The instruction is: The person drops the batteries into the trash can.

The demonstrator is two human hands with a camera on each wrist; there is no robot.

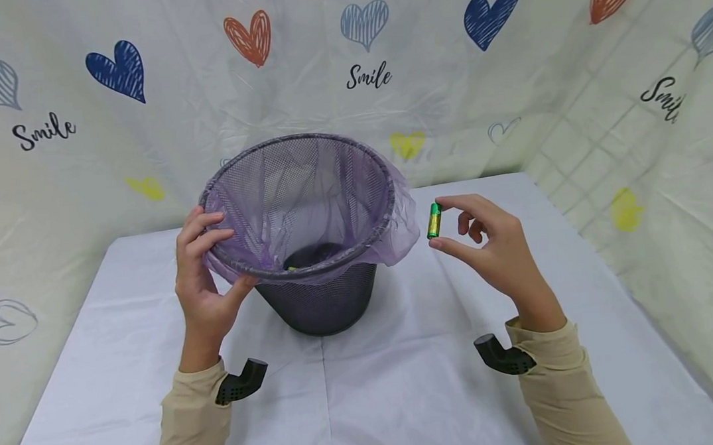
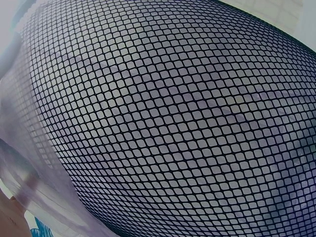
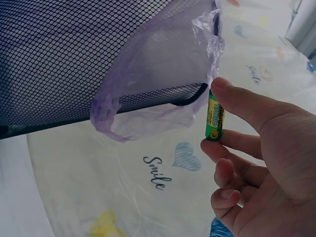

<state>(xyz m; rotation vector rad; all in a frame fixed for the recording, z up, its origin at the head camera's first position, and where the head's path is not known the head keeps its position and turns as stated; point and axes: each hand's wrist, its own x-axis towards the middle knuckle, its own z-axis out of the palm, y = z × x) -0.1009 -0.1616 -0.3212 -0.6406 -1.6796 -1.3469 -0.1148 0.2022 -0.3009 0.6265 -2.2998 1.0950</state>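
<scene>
A black mesh wastebasket (image 1: 321,307) stands on the table, its mouth tipped towards me. A thin purple bag (image 1: 401,230) lines it and is folded out over the rim. My left hand (image 1: 201,289) grips the rim on its left side, with fingers over the edge and thumb at the front. To the right of the basket, my right hand (image 1: 495,243) pinches a small green and yellow battery (image 3: 215,116) end to end between thumb and finger. Inside the basket, a small yellow-green thing (image 1: 291,268) shows near the bottom, mostly hidden by the front rim. Basket mesh (image 2: 173,108) fills the left wrist view.
A white cloth covers the table (image 1: 400,393). Behind it and along the right side hangs a pale curtain (image 1: 309,85) printed with hearts and the word Smile. A black wrist device (image 1: 244,380) sits on the left sleeve and another (image 1: 502,355) on the right.
</scene>
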